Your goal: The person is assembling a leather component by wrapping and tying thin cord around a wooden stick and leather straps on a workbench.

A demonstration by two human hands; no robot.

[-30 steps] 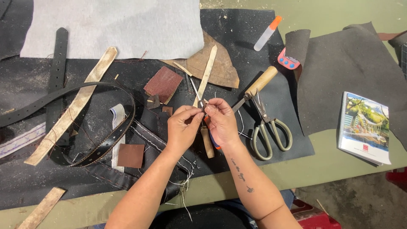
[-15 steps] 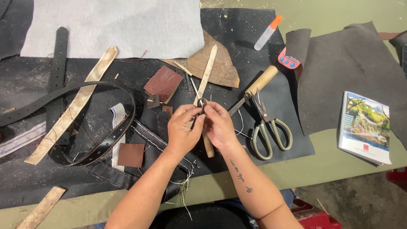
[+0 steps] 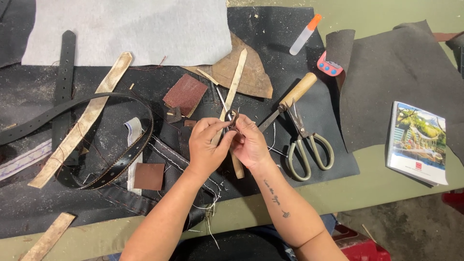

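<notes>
My left hand (image 3: 207, 146) and my right hand (image 3: 250, 143) meet over the middle of the black mat (image 3: 299, 111). Together their fingertips pinch a small dark metal ring or buckle piece (image 3: 231, 117). A thin pale leather strip (image 3: 235, 83) runs up from behind the hands, and a pale wooden stick (image 3: 237, 166) lies under my right hand. Thread ends hang near my left wrist.
Scissors (image 3: 309, 147) and a wooden-handled awl (image 3: 290, 99) lie right of the hands. A black belt (image 3: 111, 169), tan strips (image 3: 82, 121), brown leather squares (image 3: 149, 176), a glue bottle (image 3: 305, 34), a booklet (image 3: 418, 142) and grey felt (image 3: 130, 29) surround them.
Both hands have stayed together over the mat, with the fingers shifting slightly around the small metal piece. Nothing else has moved.
</notes>
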